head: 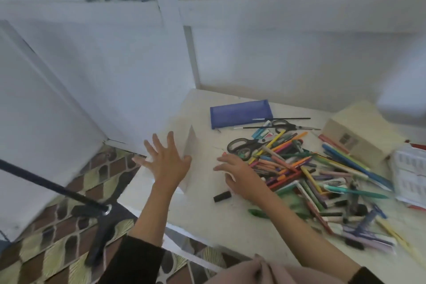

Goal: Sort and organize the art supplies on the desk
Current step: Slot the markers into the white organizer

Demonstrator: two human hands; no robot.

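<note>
Two bare hands hover over the desk (207, 221), just left of the pile of pens (311, 175). The left hand (167, 163), the farther from the pile, has its fingers splayed wide and grips nothing. Its thumb overlaps a pale sheet of paper (191, 143) standing on edge, but whether they touch is unclear. The right hand (238, 174) is palm down at the pile's left fringe, fingers loosely stretched with nothing visibly held; its underside is hidden. A black stub (222, 196), too blurred to name, lies just left of the pile. Black scissors (244, 146) rest at the pile's far left corner. Beyond the pile lie a second pair (288, 125), thin brushes (281, 119) and a blue pencil case (241, 113). Right of the pile stands a cream box (355, 138), and printed sheets (408, 175) are cut off by the frame edge. Blur smears the pile's near end.
</note>
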